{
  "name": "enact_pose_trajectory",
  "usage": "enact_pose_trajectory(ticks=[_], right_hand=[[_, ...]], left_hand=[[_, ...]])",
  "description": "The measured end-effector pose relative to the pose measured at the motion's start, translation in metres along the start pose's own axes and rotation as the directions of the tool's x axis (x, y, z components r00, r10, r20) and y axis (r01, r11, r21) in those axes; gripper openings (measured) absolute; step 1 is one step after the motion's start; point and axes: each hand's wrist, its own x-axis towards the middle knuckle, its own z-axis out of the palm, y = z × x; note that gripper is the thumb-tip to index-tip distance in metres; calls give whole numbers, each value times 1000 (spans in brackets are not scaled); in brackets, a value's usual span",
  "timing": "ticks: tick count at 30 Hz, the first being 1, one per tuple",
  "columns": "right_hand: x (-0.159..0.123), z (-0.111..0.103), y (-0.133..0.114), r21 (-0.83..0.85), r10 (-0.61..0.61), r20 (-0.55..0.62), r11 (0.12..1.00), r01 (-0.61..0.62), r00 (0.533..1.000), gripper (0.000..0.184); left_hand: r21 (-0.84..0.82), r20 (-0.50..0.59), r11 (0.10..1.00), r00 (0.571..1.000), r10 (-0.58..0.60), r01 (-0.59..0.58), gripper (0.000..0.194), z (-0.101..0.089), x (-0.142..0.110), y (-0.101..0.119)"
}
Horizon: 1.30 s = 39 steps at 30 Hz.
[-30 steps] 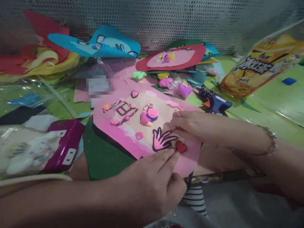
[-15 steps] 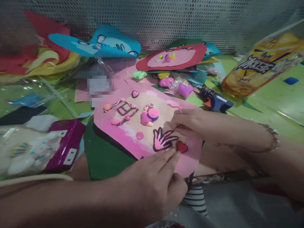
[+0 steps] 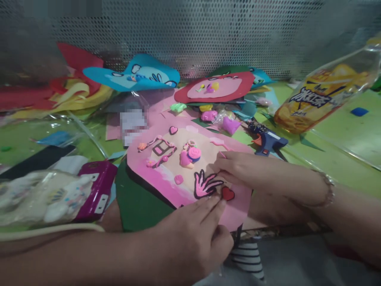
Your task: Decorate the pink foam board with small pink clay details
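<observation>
A pink paper card [image 3: 238,216], decorated with clay shapes, lies on dark green paper [image 3: 139,206]. On the card sit a snail-like clay figure [image 3: 190,155], a pink branching shape outlined in black [image 3: 205,185] and a red heart [image 3: 228,194]. My left hand [image 3: 193,234] rests on the card's lower edge, fingers stretched out, their tips beside the branching shape and the heart. My right hand [image 3: 244,169] is on the card's right side with its fingers bent and pressed together. A thin pink strand runs up to those fingers; what they hold is hidden.
A tilted drink bottle [image 3: 315,99] and a dark blue glue gun [image 3: 269,142] lie to the right. Colourful clay lumps [image 3: 230,125] and paper cutouts [image 3: 132,77] are behind the card. A purple case [image 3: 97,190] is at left, before a perforated metal panel [image 3: 190,35].
The whole view has shifted, so the card and surrounding things appear lower and slightly to the right. Both hands keep nearly the same places on the card.
</observation>
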Motion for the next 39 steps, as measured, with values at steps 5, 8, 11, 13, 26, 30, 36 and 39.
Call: enact_pose_trajectory(ticks=[5,8,11,13,26,30,36,39], right_hand=[[1,-3,2,-45,-94,48,994,97,994,17],[2,-11,-2,69,-52,56,996,49,997,22],[2,-18,-5,195,38,65,980,-50,997,22],[2,-20,-5,220,103,66,969,-115,993,20],[6,-33,-13,222,170,127,955,-195,977,16],[7,-28,-10,157,74,120,983,-92,990,21],[6,-21,-10,0,-27,112,1000,28,993,19],[6,-19,-13,-93,-103,137,989,117,985,24]], left_hand=[[29,5,999,1000,23,-23,14,-3,2,-2],[26,-17,999,1000,20,-19,13,-2,1,-2],[5,-31,1000,1000,5,-5,9,0,-2,-2],[-5,2,1000,1000,14,-14,9,2,-3,-1],[-2,-38,1000,999,5,-5,11,3,-1,-1],[1,-44,1000,999,11,-11,7,6,-2,-2],[-14,-9,1000,1000,8,-8,11,3,-3,-2],[-11,-1,1000,1000,17,-17,12,1,-3,-3]])
